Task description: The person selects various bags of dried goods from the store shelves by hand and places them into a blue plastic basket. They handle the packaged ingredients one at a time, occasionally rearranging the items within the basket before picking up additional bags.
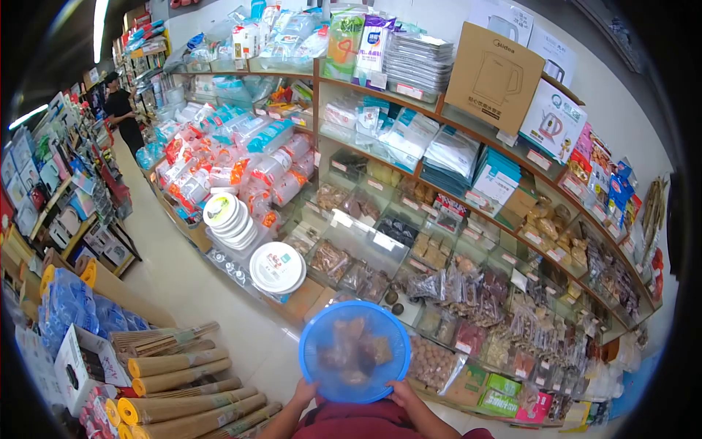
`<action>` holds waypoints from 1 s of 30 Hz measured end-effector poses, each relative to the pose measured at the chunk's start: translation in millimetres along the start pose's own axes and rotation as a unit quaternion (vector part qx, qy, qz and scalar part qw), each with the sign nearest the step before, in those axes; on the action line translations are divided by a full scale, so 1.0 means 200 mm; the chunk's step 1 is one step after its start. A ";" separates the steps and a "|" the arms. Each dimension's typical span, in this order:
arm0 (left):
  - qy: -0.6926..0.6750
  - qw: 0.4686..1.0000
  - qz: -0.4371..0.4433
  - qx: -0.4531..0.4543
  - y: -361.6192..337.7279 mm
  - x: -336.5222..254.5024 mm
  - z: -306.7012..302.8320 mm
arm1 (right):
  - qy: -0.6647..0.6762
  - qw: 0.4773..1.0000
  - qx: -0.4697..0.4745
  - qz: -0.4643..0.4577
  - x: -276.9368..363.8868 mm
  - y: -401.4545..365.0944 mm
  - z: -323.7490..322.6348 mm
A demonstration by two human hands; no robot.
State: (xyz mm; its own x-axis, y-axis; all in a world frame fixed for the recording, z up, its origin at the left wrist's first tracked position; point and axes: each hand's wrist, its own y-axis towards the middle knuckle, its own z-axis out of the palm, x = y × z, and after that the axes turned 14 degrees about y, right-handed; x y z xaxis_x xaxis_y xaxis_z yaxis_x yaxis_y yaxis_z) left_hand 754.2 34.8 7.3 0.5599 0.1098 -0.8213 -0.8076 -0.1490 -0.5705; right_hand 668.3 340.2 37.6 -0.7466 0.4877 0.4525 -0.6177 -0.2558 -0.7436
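Note:
A round blue plastic basket (322, 328) is held low in front of my body, above the front edge of the display shelf. My left hand (306, 393) is closed on its lower left rim. On the lower right, my right hand (399, 394) grips the same rim. Inside the basket lie several brownish packets (351, 344), apparently clear bags; their contents are too blurred to tell.
Ahead, tiered shelves hold bagged dried goods (468, 293), round white-lidded tubs (278, 268) and boxed kettles (491, 77). Rolled mats (183, 362) lie at lower left. A person in dark clothes (123, 110) stands farther down the aisle (164, 241).

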 end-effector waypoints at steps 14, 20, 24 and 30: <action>-0.010 0.997 -0.082 -0.010 0.45 -0.34 -0.02 | -0.064 0.995 -0.010 0.077 0.26 0.69 0.09; 0.131 0.985 -0.110 0.027 0.53 -0.34 -0.05 | -0.075 0.994 -0.050 0.065 0.33 0.69 0.09; 0.212 0.971 -0.085 -0.065 0.65 -0.45 -0.13 | -0.080 0.990 -0.094 0.063 0.36 0.72 0.09; 0.266 0.936 0.058 -0.224 0.85 -0.84 -0.10 | -0.328 0.921 -0.185 -0.099 0.42 0.76 0.13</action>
State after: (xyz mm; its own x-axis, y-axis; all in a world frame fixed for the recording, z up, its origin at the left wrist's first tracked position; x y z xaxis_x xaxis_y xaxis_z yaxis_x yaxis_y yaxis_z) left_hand 526.4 -28.0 49.1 0.5818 -0.4205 -0.6962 -0.7773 -0.5396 -0.3236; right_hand 505.2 319.9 -24.1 -0.6921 -0.1470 0.7067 -0.7218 0.1445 -0.6769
